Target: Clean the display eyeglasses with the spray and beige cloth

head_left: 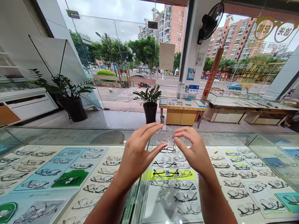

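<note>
A pair of thin, clear-rimmed glasses (166, 128) is held up above the glass counter, near the middle of the head view. My left hand (140, 144) is at its left side, thumb and fingers around the edge of the frame. On the right, my right hand (192, 147) pinches the frame with thumb and fingertips. The far rim and temples are faint against the background. Below the hands, rows of eyeglasses (185, 196) lie inside the display case, some on a yellow-green strip (190, 175).
The glass counter (58, 132) spans the front, with a green case (70, 179) at left. Beyond it stand potted plants (150, 109), a small display table (181, 107) and a wall fan (210, 23). Glass walls face the street.
</note>
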Available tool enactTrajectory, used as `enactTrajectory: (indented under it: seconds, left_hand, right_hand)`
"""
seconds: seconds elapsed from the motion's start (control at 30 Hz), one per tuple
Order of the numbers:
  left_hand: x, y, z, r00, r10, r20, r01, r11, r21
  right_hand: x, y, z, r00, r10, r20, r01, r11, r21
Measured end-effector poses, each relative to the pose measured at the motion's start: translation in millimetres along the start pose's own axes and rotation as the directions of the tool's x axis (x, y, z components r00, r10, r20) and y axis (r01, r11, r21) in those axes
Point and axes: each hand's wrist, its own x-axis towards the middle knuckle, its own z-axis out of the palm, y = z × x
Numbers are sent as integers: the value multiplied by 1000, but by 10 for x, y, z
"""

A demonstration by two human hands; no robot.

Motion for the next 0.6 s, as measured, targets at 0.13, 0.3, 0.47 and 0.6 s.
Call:
enactTrajectory:
  seconds: [0.13,0.3,0.47,0.6]
  left_hand:
    - [-2,9,-1,1000,-19,12,20,999,-46]
    - [-14,12,-11,993,-103,48,110,976,-187]
    - [-37,-16,-24,978,-178,106,204,912,-356]
    - [-60,-53,-20,967,-217,134,254,860,-443]
  right_hand:
    - [-4,2,-1,1000,6,16,-6,1000,21]
    - [2,1,-10,998,36,58,-43,991,123]
    - [19,3,-36,985,81,154,-124,948,291]
    - [31,27,-55,956,133,260,-237,873,427]
